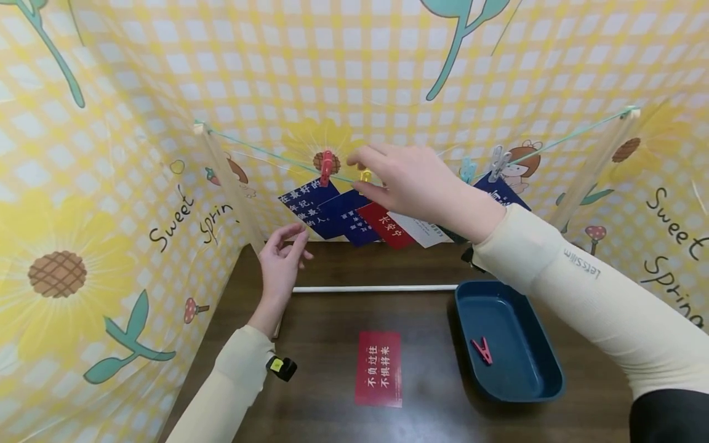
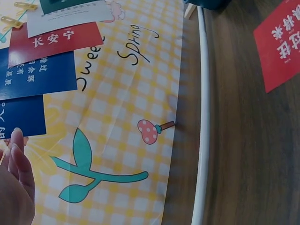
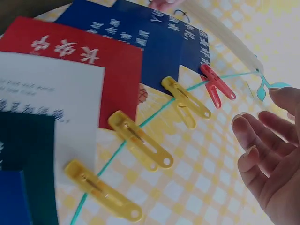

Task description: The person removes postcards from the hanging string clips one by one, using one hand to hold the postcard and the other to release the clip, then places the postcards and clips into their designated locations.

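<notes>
A green line [image 1: 260,148] carries several overlapping cards on clothespins. My right hand [image 1: 412,184] hovers by the line, fingers loosely bent and holding nothing. Close to its fingertips, a red clothespin [image 3: 216,85] grips the leftmost blue card [image 1: 304,206]. Yellow clothespins [image 3: 140,139] clip the neighbouring cards, among them a red card [image 1: 384,226] and a white card [image 1: 419,228]. My left hand [image 1: 282,258] is raised below and left of that leftmost card, its fingers relaxed with nothing in them. In the left wrist view, its fingertips overlap the card's lower corner.
Wooden posts [image 1: 229,184] hold up the line, with a white bar [image 1: 376,288] low between them. A red card [image 1: 378,369] lies on the dark table [image 1: 321,381]. At right, a blue tray [image 1: 515,320] contains a pink clothespin [image 1: 482,351]. Patterned cloth [image 1: 354,74] hangs behind.
</notes>
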Demonstrator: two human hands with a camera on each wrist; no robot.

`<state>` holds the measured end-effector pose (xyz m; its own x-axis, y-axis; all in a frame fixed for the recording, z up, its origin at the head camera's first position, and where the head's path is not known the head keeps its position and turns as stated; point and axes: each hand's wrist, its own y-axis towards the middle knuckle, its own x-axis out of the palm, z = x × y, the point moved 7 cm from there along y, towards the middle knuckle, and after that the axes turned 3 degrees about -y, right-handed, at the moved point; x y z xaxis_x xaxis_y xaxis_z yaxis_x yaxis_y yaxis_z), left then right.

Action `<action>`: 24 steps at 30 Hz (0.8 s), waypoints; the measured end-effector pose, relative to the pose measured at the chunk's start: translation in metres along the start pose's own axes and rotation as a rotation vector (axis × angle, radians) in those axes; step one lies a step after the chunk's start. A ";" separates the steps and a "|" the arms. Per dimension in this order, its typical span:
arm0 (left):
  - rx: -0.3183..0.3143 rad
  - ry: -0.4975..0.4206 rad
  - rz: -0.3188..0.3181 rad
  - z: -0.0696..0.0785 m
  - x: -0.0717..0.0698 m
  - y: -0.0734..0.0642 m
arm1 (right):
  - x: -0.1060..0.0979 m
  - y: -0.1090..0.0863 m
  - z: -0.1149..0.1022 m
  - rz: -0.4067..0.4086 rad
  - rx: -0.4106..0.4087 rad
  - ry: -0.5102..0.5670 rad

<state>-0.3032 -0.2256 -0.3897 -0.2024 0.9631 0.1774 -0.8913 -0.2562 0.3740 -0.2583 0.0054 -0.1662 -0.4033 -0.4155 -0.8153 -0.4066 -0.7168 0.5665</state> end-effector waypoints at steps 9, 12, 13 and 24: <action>0.022 -0.036 -0.015 0.000 0.005 0.006 | 0.011 0.031 0.022 -0.182 0.179 0.065; 0.010 -0.047 -0.022 -0.002 0.006 0.008 | 0.018 0.040 0.029 -0.230 0.223 0.075; 0.006 -0.050 -0.022 -0.002 0.007 0.008 | 0.021 0.042 0.031 -0.245 0.233 0.083; 0.016 -0.073 -0.022 0.000 0.009 0.007 | 0.046 0.055 0.048 -0.405 0.350 0.317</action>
<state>-0.3114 -0.2184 -0.3858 -0.1518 0.9602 0.2346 -0.8884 -0.2366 0.3933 -0.3387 -0.0266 -0.1671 0.0805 -0.3340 -0.9391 -0.7426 -0.6486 0.1670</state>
